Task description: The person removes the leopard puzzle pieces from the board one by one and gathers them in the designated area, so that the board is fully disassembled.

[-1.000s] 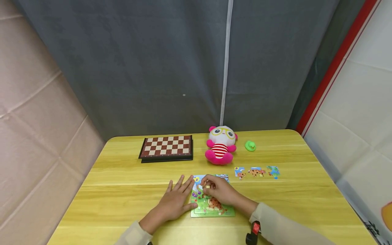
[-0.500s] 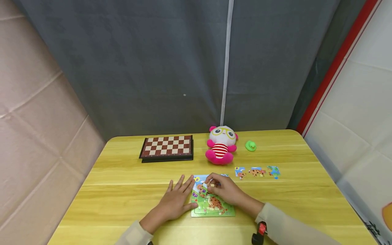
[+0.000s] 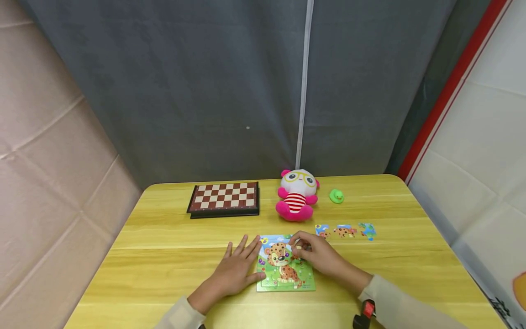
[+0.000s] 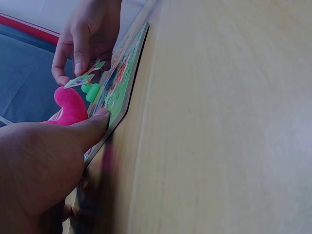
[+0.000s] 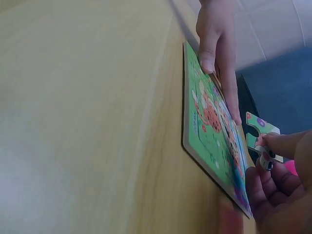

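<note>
The right hand [image 3: 318, 256] shifts rightward, uncovering the leopard face [image 3: 277, 254] on the lower-centre puzzle board [image 3: 269, 287], and pinches an unseated puzzle piece [image 5: 261, 125] above it; the straight-fingered left hand [image 3: 235, 272] touches its left side.

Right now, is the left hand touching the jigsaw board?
Touching. The right wrist view shows the left hand with its thumb tip on the jigsaw board, at the green border.
</note>
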Tool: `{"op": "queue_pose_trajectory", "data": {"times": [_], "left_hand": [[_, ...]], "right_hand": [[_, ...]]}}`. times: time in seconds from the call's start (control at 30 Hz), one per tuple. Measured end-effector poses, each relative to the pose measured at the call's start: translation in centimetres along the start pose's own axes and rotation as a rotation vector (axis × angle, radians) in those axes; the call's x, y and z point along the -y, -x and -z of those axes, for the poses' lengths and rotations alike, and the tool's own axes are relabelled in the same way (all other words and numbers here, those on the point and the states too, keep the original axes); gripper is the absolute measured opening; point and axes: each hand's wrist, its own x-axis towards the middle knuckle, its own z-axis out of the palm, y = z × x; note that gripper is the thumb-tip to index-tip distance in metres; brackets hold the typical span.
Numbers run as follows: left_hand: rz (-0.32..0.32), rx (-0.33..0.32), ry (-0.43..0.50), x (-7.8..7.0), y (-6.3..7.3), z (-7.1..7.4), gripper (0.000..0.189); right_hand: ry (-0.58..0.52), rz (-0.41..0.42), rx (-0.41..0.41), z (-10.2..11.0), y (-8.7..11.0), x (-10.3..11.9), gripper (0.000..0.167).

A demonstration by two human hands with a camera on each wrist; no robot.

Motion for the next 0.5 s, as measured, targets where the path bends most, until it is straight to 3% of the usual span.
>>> {"op": "queue_pose_trajectory", "data": {"times": [0.5], "left_hand": [[-0.001,0.004,0.003,0.0,0.0,-0.1,0.092]], "right_hand": [[0.018,0.008,-0.037,3.0,2.2,-1.9,0.014]]}}
